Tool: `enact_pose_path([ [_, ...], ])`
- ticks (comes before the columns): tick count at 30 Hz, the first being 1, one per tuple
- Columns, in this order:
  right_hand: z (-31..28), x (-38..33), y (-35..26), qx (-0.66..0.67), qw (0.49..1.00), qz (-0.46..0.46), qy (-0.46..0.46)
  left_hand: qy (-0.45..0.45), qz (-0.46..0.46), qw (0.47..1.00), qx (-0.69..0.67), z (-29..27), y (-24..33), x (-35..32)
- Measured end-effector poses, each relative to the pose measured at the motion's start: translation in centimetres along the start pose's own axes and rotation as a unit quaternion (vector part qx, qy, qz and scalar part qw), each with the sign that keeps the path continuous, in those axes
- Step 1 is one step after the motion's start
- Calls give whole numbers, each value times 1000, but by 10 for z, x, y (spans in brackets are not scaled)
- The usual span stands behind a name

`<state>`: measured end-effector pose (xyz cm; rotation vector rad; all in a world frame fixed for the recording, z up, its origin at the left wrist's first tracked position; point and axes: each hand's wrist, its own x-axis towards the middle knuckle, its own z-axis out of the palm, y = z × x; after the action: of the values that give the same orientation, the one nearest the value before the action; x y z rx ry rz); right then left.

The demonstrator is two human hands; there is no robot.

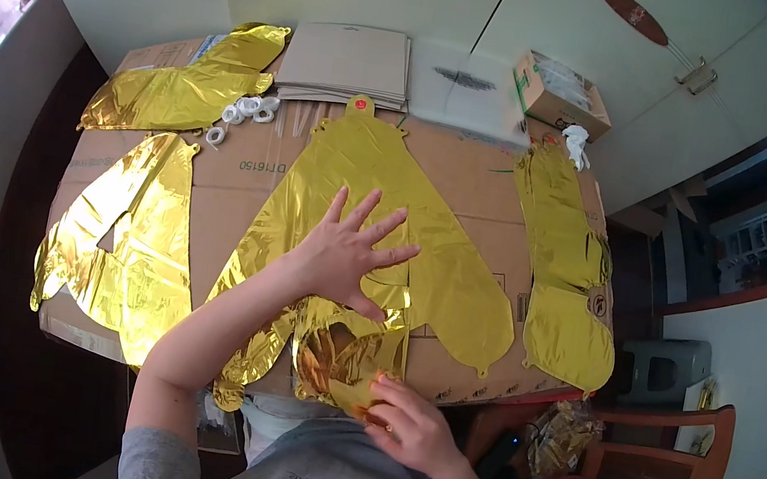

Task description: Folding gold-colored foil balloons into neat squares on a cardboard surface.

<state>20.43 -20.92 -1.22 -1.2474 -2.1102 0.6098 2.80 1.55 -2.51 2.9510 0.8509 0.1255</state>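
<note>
Gold foil fills my view. Nearest me, at the table's near edge, my right hand [408, 424] pinches a crumpled corner of the foil balloon [375, 228]; its fingertips curl under, so I cannot tell how much foil they grip. My left hand [345, 256] lies flat on the same balloon at the table's middle, fingers spread wide and pressing it onto the cardboard sheet [232, 174] that covers the table. My forearm hides part of the balloon's lower fold. Toward the left edge lies another gold balloon [125, 237], toward the right edge a third [566, 270]. At the far edge sit stacked grey boards [347, 61] and an open carton [560, 92], its contents hard to make out.
</note>
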Motion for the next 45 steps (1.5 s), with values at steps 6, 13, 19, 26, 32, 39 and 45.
enact_pose_path([
  [6,-23,22,41,-179,983,-10,38,0,0,1000,-2,-2,0,0],
  [13,-14,24,45,-199,979,-35,16,10,4,1000,-2,-1,0,1],
  [19,-26,33,40,-205,978,-4,-36,17,7,1000,2,3,-1,-1],
  [26,-38,47,51,-209,973,4,-103,18,21,999,23,0,1,-1],
  [32,-40,50,52,-237,962,24,-131,10,102,995,3,23,4,-2],
  [39,-40,48,50,-252,957,39,-141,-27,75,997,9,-1,23,-5],
  [45,-33,28,57,-234,967,-9,-97,-17,73,997,5,3,23,-5],
])
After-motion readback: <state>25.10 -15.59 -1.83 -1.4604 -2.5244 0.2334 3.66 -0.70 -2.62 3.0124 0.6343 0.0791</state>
